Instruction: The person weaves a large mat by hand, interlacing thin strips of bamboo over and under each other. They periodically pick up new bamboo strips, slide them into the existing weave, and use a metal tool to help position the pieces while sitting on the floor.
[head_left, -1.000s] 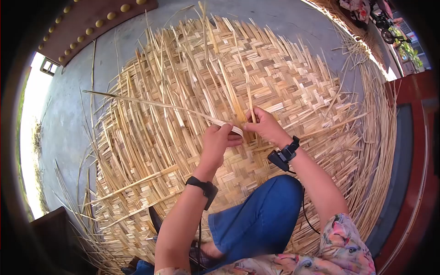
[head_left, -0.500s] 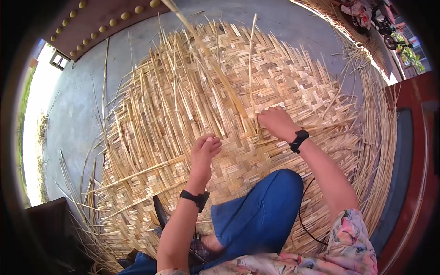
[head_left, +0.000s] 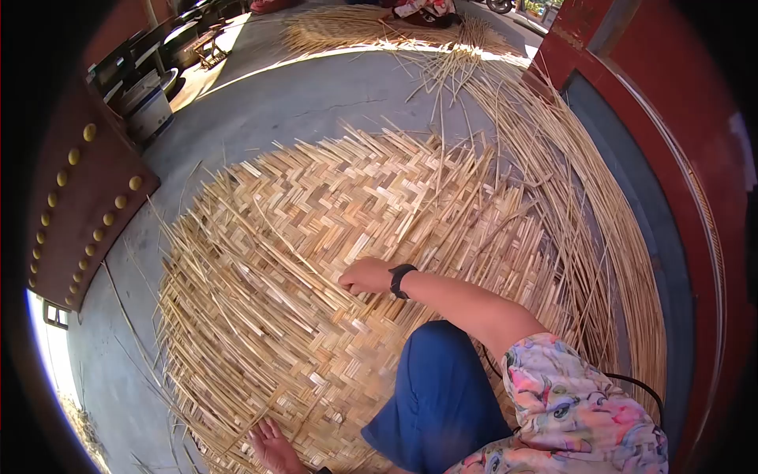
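Note:
A large mat of woven straw-coloured strips (head_left: 339, 189) spreads over the floor, its herringbone pattern tight at the far side. Loose strips lie lengthwise across its left half. Near the mat's middle, my right hand (head_left: 368, 276) is closed at the near end of a thin strip (head_left: 288, 246), which slants away to the upper left. The fingertips are partly hidden. My left hand (head_left: 276, 447) rests low at the left, fingers stretched out over the strips near the mat's near-left part. It holds nothing that I can see.
A long bundle of loose stalks (head_left: 608, 213) runs along the right side beside a red wall base (head_left: 671, 118). A studded door (head_left: 79, 197) stands at the left. Farther off lie another mat (head_left: 339, 31) and a person's patterned sleeve (head_left: 426, 8). My bent knee (head_left: 438, 371) is over the near edge.
The view has swung, bringing the far mat and left-side containers into sight. My left hand has gone from mid-mat to the lower left and opened flat. My right hand stays closed at the weave.

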The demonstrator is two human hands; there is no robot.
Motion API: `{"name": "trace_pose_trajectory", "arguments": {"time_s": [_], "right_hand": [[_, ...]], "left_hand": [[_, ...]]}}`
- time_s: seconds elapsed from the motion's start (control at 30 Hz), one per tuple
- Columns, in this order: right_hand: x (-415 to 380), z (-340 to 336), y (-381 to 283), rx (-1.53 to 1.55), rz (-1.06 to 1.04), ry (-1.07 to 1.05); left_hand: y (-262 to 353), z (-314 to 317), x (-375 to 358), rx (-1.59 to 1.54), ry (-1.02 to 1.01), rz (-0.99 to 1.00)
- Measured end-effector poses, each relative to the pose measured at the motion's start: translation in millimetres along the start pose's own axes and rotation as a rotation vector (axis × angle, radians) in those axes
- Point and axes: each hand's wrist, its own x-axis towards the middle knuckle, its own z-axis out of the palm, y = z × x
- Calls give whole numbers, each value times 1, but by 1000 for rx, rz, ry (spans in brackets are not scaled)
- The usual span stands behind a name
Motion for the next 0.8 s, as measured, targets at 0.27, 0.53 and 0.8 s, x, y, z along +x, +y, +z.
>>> {"name": "trace_pose_trajectory", "arguments": {"time_s": [0.27,0.53,0.8], "right_hand": [[-9,-33,29,132,-7,-31],[-24,-61,28,155,32,3],[4,-35,-7,284,109,-151]], "left_hand": [[-26,20,-9,322,80,-52],[-55,6,25,325,180,-187],[-49,25,18,48,174,-222]]}}
